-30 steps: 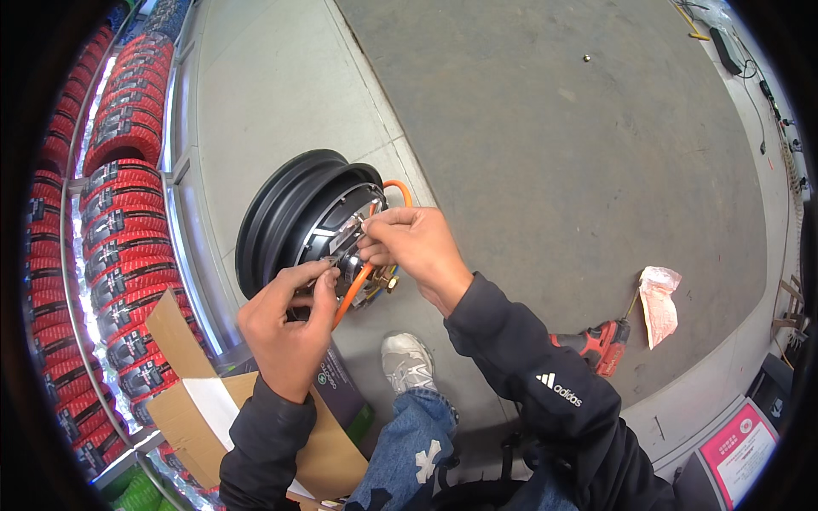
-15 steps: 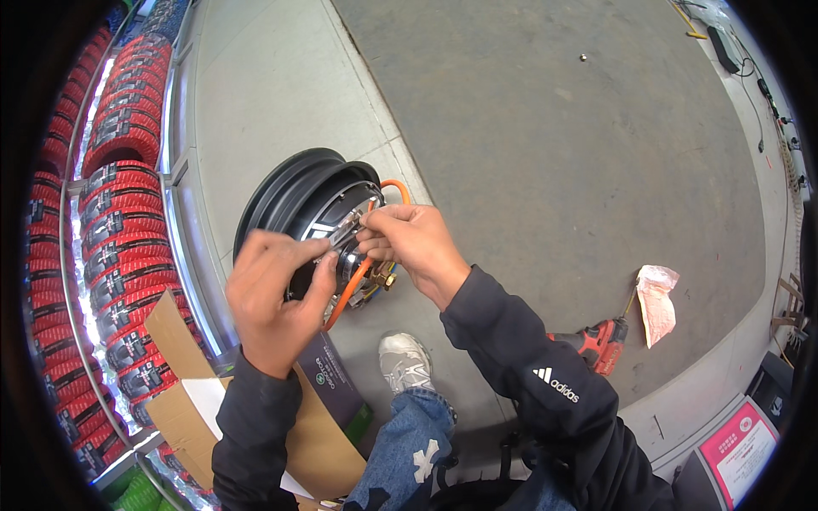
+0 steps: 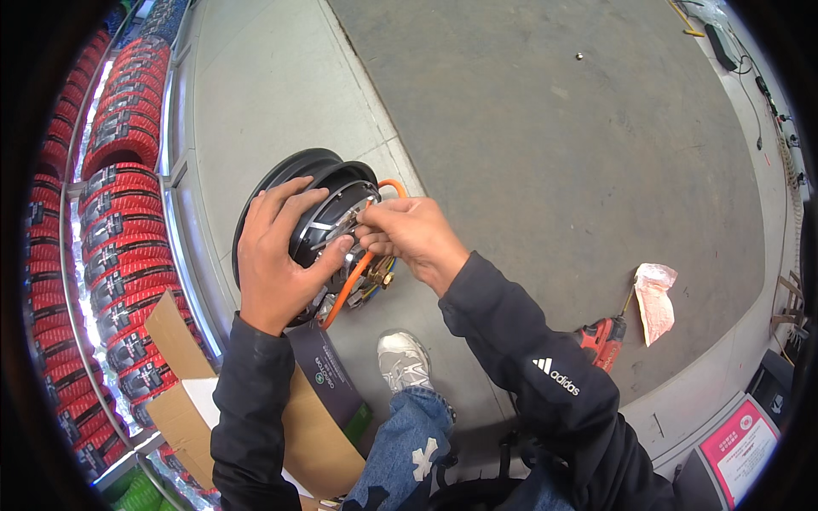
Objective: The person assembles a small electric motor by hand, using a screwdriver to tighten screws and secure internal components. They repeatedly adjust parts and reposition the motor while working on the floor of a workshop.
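A black hub-motor wheel [image 3: 300, 162] with a wide grooved rim stands on the floor in front of me, tilted so its shiny metal hub face is toward the right. My left hand [image 3: 279, 255] rests over the rim, fingers spread and thumb apart near the hub. Pinched at the hub's upper right, my right hand [image 3: 411, 240] has thumb and forefinger together; what lies between them is hidden. A thick orange cable [image 3: 345, 294] loops around the hub, passing behind my right fingers. Brass-coloured fittings [image 3: 388, 278] and thin coloured wires stick out below.
An open cardboard box [image 3: 319, 434] lies beside my left forearm. Racks of red-wrapped tyres [image 3: 128, 247] line the left side. On the floor at right are a red power drill [image 3: 603, 341] and a pinkish wrapper [image 3: 654, 302]. A small metal piece [image 3: 579, 56] lies farther off.
My left hand has left the hub centre, where its finger and thumb were close together, and spread over the wheel's rim. My right hand stays at nearly the same spot, still pinching.
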`<state>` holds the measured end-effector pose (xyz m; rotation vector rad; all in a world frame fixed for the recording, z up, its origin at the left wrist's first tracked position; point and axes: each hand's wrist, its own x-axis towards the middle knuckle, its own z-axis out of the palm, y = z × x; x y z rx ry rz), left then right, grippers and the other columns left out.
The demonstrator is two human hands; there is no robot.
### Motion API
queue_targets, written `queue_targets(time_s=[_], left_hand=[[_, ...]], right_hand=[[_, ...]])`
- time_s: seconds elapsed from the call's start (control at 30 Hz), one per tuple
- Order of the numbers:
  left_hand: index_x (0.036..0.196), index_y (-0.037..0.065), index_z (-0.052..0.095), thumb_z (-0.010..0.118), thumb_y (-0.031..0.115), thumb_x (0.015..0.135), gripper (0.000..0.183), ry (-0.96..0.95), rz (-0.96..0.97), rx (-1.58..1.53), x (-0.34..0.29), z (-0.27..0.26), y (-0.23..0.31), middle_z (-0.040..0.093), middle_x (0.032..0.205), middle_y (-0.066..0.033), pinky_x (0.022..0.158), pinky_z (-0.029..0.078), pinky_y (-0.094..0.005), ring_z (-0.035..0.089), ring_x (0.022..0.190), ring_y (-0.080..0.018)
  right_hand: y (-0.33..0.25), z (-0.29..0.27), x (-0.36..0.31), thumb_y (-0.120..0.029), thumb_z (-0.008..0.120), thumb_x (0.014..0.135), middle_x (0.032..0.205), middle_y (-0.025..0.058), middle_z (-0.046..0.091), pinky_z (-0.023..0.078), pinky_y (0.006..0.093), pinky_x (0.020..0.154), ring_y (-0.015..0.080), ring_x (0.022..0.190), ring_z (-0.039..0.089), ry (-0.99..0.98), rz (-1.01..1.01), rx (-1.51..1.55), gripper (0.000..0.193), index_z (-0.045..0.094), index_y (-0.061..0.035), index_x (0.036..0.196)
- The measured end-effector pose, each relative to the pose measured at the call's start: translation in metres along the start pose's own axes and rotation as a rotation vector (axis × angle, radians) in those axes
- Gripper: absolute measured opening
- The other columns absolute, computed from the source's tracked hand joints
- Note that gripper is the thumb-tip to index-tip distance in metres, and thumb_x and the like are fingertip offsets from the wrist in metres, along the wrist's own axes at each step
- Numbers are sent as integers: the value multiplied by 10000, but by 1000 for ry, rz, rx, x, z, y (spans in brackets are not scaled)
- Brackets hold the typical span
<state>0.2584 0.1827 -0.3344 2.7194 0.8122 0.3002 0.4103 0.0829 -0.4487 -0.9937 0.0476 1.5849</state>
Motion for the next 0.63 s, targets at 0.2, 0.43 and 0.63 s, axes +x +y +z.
queue_targets(time_s=[0.2,0.43,0.63], left_hand=[[1194,112,793,917,305,792,463,24,63,113,2,-1,7,715,1246,-114,1002,519,-494,673,1144,-335],[1077,49,777,890,346,859,385,-38,6,73,18,-12,6,663,985,-119,781,538,-426,674,907,-338],[1224,45,767,749,662,894,700,-55,14,-190,-1,-19,-25,737,1205,-183,963,543,-445,719,1110,-322]], right_hand=[[-8,0,5,-69,734,1003,864,99,789,654,235,666,132,733,778,-40,88,104,132,766,39,935],[0,15,-2,-15,744,976,837,126,780,625,255,630,139,676,752,15,62,101,130,747,57,868],[14,25,-11,-75,730,1024,877,108,787,611,266,668,151,730,747,41,-75,0,163,780,57,943]])
